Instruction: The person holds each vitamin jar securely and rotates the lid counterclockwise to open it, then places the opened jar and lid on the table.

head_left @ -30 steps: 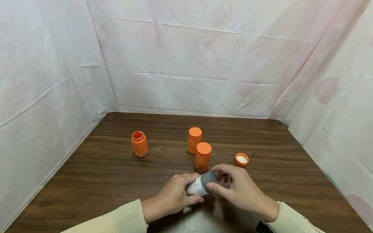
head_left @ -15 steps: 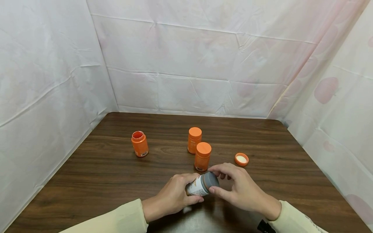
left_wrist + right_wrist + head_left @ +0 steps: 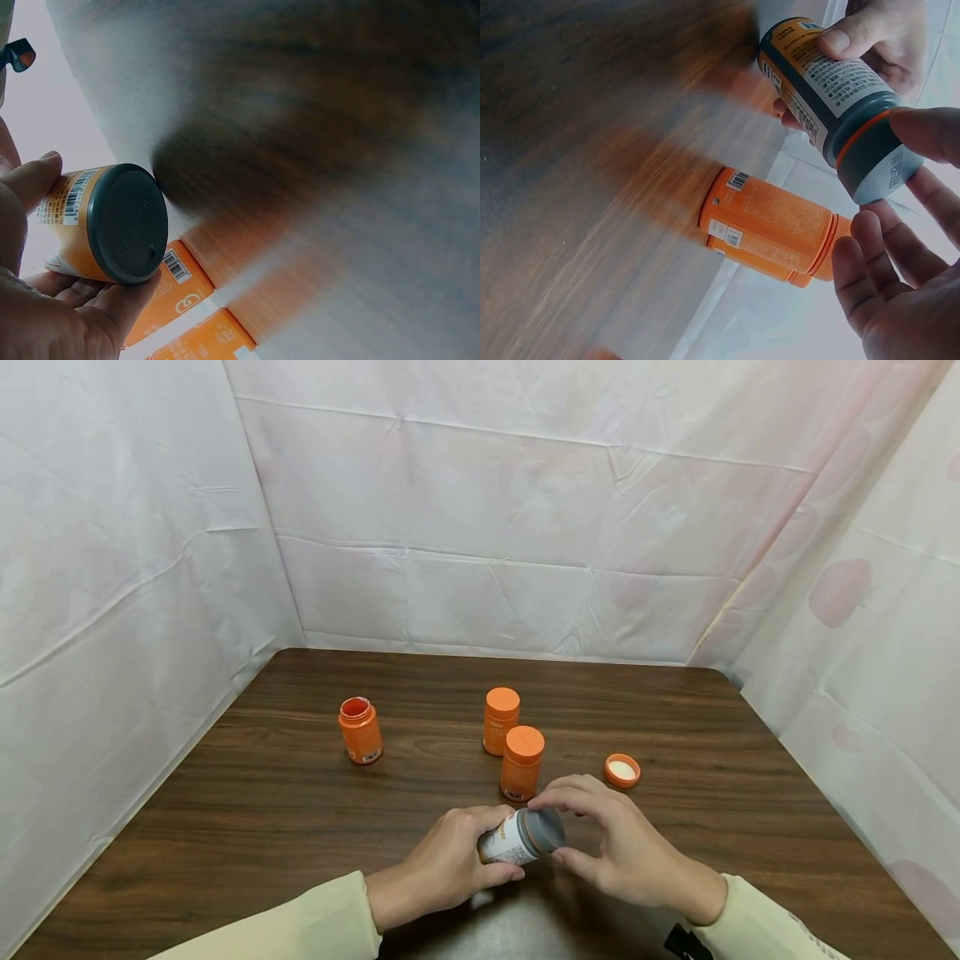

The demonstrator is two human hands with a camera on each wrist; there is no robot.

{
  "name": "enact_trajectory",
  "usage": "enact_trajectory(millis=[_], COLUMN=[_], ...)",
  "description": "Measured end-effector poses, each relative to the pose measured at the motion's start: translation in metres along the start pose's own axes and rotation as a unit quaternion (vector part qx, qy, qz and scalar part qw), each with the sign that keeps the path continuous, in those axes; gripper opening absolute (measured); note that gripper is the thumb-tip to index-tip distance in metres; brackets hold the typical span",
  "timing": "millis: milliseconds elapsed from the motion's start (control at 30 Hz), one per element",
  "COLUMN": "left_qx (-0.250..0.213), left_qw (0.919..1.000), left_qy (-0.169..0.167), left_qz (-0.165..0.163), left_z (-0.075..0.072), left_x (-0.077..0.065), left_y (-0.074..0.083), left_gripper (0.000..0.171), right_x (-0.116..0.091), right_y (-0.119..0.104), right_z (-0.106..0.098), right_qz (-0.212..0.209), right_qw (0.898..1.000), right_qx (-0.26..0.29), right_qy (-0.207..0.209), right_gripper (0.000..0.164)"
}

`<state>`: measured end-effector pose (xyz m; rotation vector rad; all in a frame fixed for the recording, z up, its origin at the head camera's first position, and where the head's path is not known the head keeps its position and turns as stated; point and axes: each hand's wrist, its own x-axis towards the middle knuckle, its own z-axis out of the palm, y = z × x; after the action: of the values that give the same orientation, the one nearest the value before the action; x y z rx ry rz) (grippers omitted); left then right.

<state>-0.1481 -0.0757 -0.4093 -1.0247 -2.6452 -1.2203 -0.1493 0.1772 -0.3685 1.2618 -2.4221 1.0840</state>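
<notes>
My left hand [image 3: 450, 856] grips the body of a tilted supplement bottle [image 3: 506, 843] with a white, grey and yellow label. The dark grey base [image 3: 129, 225] of the bottle faces the left wrist camera. At its other end, my right hand [image 3: 630, 845] holds the grey screw cap [image 3: 547, 829] between thumb and fingertips. A thin orange band shows between cap and bottle in the right wrist view. Just beyond the hands stand two capped orange bottles, one nearer [image 3: 522, 767] and one farther [image 3: 500, 722].
An uncapped orange bottle [image 3: 361, 732] stands upright at the left of the dark wooden table [image 3: 247, 810]. An orange cap [image 3: 622, 771] lies upturned to the right, its white liner showing. Pale cloth [image 3: 480, 510] hangs around the table's back and sides.
The right thumb has slid down round the cap's lower edge while the fingers moved over its top. More of the cap's end shows now. The left hand and its bottle have stayed in place.
</notes>
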Motion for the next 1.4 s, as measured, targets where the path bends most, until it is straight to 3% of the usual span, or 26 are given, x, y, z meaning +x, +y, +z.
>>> enact_trajectory(millis=[367,733,967,1133,1400], left_qx=[-0.003,-0.009,-0.005,0.0,-0.001], left_qw=[1.0,0.9999,0.9999,1.0,1.0], left_qy=[0.001,-0.003,-0.005,-0.001,-0.002], left_qz=[-0.003,-0.005,-0.009,-0.008,-0.008], left_z=[0.0,-0.0004,-0.0004,0.0001,0.0003], left_x=[0.0001,0.0002,-0.0006,-0.0005,-0.0005], left_y=[0.0006,0.0012,0.0012,0.0014,0.0008], left_gripper=[0.039,0.039,0.038,0.039,0.04], right_x=[0.0012,0.0033,0.0023,0.003,0.0029], right_y=[-0.0003,-0.0018,-0.0016,-0.002,-0.0024], right_z=[-0.0005,0.0025,0.0052,0.0057,0.0045], right_qz=[0.003,0.067,0.125,0.142,0.135], right_qw=[1.0,0.995,0.99,0.988,0.99], right_qx=[-0.006,-0.049,-0.05,-0.046,-0.035], right_qy=[0.003,0.059,0.051,0.046,0.038], right_gripper=[0.069,0.039,0.032,0.029,0.029])
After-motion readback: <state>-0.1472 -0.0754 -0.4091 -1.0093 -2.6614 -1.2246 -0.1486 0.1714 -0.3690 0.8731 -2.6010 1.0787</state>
